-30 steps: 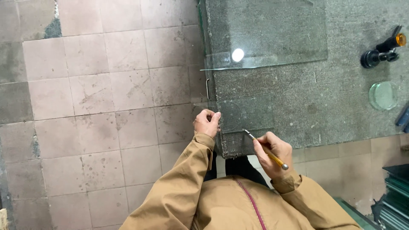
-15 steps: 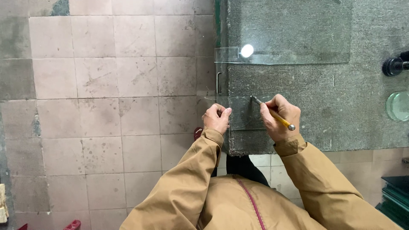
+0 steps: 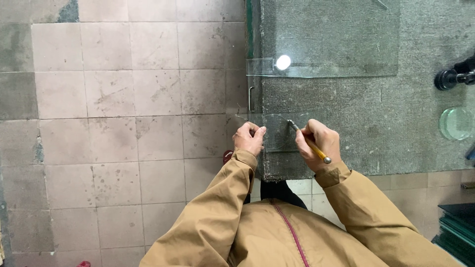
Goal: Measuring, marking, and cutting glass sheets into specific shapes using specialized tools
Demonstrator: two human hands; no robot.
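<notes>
**Glass-cutting station, seen from above: contents by size**

1. Tiled floor (image 3: 123, 128): worn pinkish squares, filling the left half of the view.
2. Table (image 3: 396, 128): grey felt-like top, its near left corner in front of the person.
3. Large glass sheet (image 3: 336, 44): clear, lying flat at the far side of the table, with a bright lamp reflection near its lower left corner.
4. Small glass pane (image 3: 277, 133): clear, flat at the near left corner of the table, its left edge jutting slightly past the table edge. It lies between the two hands.
5. Left hand (image 3: 250, 138): curled closed, pinching the pane's left edge. A second ago it rested at the table corner, below the pane.
6. Right hand (image 3: 316, 143): wrapped around the glass cutter. A second ago it hung off the table's near edge; it has since come up onto the pane.
7. Glass cutter (image 3: 308, 141): yellow handle, metal head now touching the pane near its upper middle. Judged: scoring is starting.
8. Round glass disc (image 3: 456, 123): greenish, far right.
9. Black tool (image 3: 452, 76): far right, partly cropped.
</notes>
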